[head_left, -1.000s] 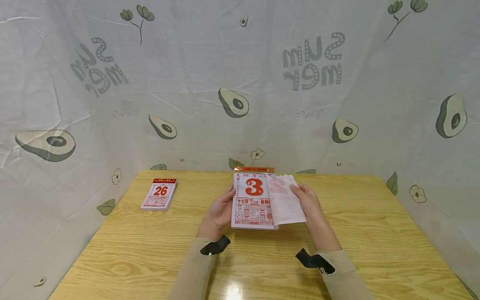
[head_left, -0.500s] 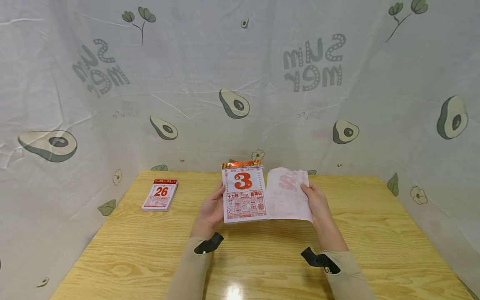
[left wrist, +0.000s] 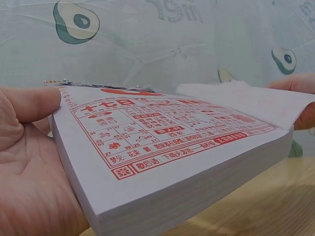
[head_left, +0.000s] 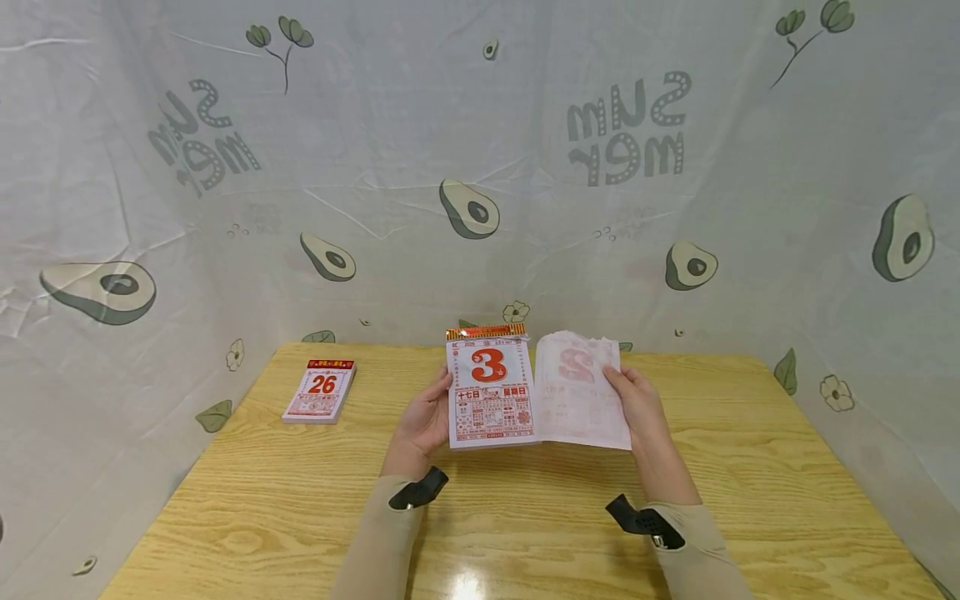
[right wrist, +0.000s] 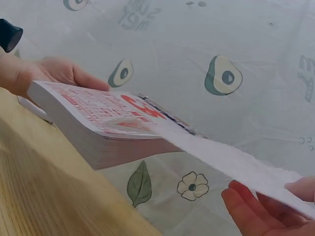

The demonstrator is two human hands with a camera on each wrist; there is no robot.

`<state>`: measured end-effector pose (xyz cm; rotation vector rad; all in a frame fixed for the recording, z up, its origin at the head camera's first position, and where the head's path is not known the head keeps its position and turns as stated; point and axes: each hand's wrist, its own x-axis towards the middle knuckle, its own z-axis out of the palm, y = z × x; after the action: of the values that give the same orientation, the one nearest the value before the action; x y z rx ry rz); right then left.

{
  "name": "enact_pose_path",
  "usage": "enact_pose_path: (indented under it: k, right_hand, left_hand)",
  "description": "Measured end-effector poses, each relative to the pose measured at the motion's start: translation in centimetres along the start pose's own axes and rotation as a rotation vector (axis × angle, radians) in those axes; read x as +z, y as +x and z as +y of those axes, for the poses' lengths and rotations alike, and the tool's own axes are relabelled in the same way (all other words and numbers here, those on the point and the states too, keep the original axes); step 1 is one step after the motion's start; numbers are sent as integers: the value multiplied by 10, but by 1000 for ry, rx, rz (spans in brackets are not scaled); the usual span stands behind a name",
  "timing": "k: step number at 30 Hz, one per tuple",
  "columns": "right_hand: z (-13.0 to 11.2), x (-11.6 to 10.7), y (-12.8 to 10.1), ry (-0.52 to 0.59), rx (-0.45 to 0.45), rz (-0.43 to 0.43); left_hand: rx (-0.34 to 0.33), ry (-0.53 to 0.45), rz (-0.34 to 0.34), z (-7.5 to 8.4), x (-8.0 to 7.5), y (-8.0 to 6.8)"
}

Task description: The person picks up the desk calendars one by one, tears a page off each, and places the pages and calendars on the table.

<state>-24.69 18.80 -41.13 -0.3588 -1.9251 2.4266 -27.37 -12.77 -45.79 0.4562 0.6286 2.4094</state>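
Observation:
My left hand (head_left: 426,421) grips a thick tear-off calendar (head_left: 491,408) by its left edge, thumb on the top page and palm underneath. The top page carries a big red 3 under a red and gold header strip. In my right hand (head_left: 637,404) a thin calendar sheet (head_left: 577,408) is pinched at its right edge, its back showing a faint mirrored numeral and its upper edge ragged. The sheet's left side meets the calendar's right edge in the head view. In the right wrist view, the thumb lies over the sheet (right wrist: 236,162) with the fingers below.
A smaller tear-off calendar (head_left: 321,392) showing 26 lies at the back left of the wooden table (head_left: 247,500). Behind the table and along its sides hangs a pale curtain (head_left: 390,167) printed with avocados.
The calendar has shifted left and slightly up, away from the right hand. The sheet has moved right, uncovering the 3 page, and its ragged upper edge has come clear of the header.

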Motion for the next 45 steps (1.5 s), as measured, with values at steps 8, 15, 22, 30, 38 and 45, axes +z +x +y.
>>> enact_pose_path:
  k: [8,15,22,30,38,45]
  right_hand:
    - [-5,-6,-3,140,24,3]
    - [-9,-15,-4,264,-7,-39]
    - [-15,-24,-1,268,-40,28]
    - [-19,-34,0,183,-119,153]
    - [-21,-45,2,-71,-283,418]
    - [-21,-57,0,-189,-422,544]
  left_hand:
    - [-8,-11,-38,0,-3,1]
    - [-11,-26,-54,0,-4,1]
    - [-17,-1,-62,1,-6,2]
    - [-7,-9,-56,1,-7,2]
    - [-14,27,-12,-1,-6,3]
    - [-28,21,14,-5,-4,4]
